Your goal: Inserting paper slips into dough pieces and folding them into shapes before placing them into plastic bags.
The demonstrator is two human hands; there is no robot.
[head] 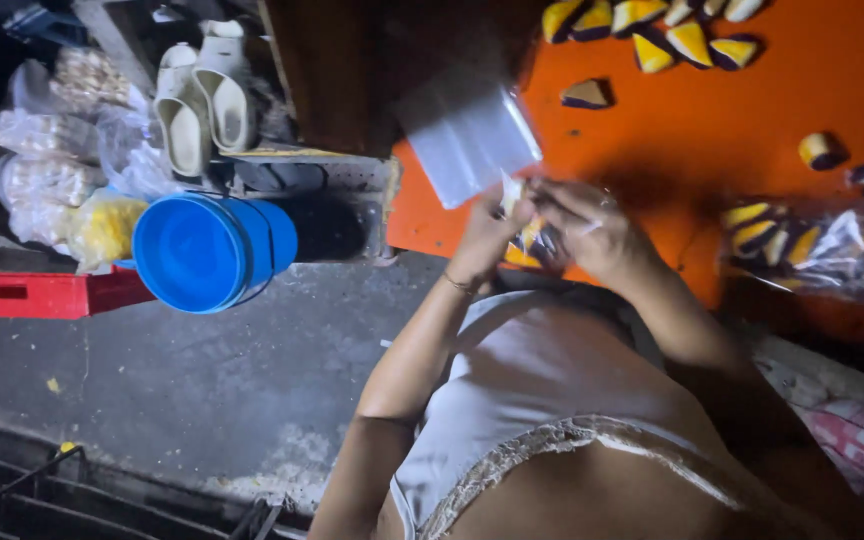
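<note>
My left hand (487, 235) and my right hand (592, 230) meet over the near edge of an orange table (712, 130). Together they grip a small clear plastic bag (537, 243) with yellow-and-purple wedge-shaped pieces inside. A thin clear plastic sheet or bag (467, 135) sticks up just above my left fingers; whether a hand holds it is unclear. More yellow-and-purple wedges (687, 42) lie loose at the table's far side, one alone (587, 93).
A filled clear bag of the same wedges (812, 245) lies at the table's right. On the floor to the left lie a blue bucket on its side (207, 250), a red crate (42, 293), pale sandals (202, 100) and bagged goods (52, 170).
</note>
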